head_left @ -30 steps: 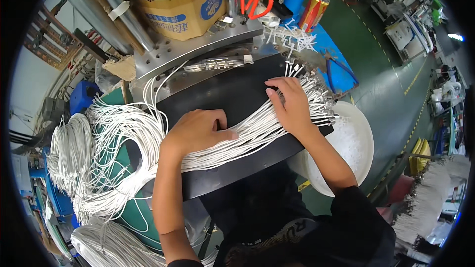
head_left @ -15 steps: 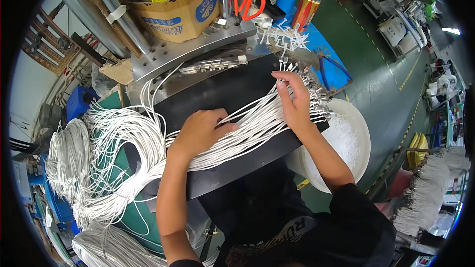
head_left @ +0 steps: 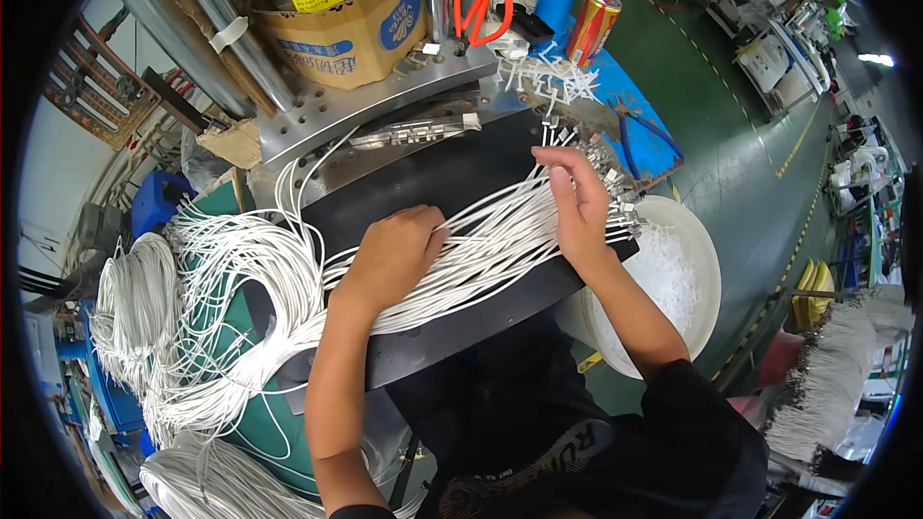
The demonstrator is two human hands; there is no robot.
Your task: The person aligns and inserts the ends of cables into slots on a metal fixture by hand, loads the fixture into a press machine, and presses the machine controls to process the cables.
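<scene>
A broad bundle of white cables (head_left: 490,240) lies across a black board (head_left: 423,183) in front of me. My left hand (head_left: 396,252) rests on the middle of the bundle, its fingers curled down onto the cables and their tips hidden. Nearer the bundle's right end, my right hand (head_left: 583,211) stands on edge with its fingers bent round the cables. Its thumb is raised beside the forefinger, and the lower fingers are out of sight. Small metal-and-white connectors (head_left: 623,210) on the cable ends stick out just beyond the right hand.
A round white tub (head_left: 707,298) of small white pieces stands right of the board. Behind are a steel plate (head_left: 375,86), a cardboard box (head_left: 336,48), red-handled scissors (head_left: 484,8), a drink can (head_left: 594,27) and blue-handled pliers (head_left: 630,139). Coiled cables (head_left: 139,308) lie left.
My left hand has turned and its fingers have curled in more, with the thumb no longer stretched out. My right hand has shifted slightly right and down along the bundle.
</scene>
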